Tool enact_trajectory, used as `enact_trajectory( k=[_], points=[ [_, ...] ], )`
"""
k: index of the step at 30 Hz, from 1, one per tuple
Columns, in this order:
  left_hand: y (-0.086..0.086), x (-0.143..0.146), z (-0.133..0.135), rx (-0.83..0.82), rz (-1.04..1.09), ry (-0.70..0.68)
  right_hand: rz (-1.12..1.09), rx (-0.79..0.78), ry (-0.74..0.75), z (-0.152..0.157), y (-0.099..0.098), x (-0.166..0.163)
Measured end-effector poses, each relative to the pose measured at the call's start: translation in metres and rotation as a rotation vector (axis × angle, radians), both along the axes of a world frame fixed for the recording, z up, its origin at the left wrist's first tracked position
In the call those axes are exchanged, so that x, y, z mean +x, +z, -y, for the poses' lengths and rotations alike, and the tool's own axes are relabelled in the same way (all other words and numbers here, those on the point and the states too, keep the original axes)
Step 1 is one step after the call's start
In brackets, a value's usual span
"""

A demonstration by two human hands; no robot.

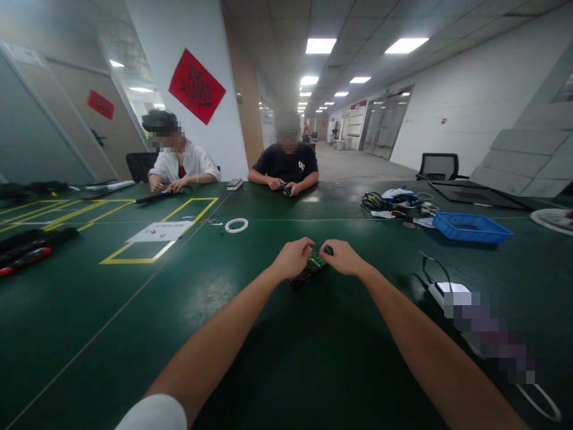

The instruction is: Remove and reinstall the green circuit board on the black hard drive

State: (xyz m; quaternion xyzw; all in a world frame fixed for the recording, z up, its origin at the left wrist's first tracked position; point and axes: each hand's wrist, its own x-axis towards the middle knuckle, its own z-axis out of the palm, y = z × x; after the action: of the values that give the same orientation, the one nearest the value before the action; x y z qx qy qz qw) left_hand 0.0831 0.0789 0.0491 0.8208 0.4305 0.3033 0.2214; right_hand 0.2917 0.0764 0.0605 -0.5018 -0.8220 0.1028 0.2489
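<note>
A green circuit board (317, 261) lies in a black housing (308, 278) on the table in front of me. My left hand (293, 258) is at the board's left side, its fingers curled and closed over the edge; what they pinch, if anything, is hidden. On the other side, my right hand (347, 258) is closed around a small dark-handled tool (329, 250). Only the rounded dark end of that tool shows beside the thumb, so its exact kind is unclear.
On the green table (215, 298) stand a blue tray (472, 228), a white power strip or device with cable (452, 292), a cable bundle (373, 202) and a white ring (236, 225). Two people sit opposite, one in black (286, 164), one in white (197, 162).
</note>
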Motion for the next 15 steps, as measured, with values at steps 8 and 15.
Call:
enact_trajectory(
  k=[8, 15],
  points=[
    [0.003, -0.016, 0.007, 0.016, -0.554, -0.095, 0.163, -0.124, 0.032, 0.0, -0.004, 0.007],
    [0.001, -0.018, 0.005, -0.03, -0.503, -0.135, 0.1, -0.036, 0.052, 0.0, -0.007, 0.007]
  ],
)
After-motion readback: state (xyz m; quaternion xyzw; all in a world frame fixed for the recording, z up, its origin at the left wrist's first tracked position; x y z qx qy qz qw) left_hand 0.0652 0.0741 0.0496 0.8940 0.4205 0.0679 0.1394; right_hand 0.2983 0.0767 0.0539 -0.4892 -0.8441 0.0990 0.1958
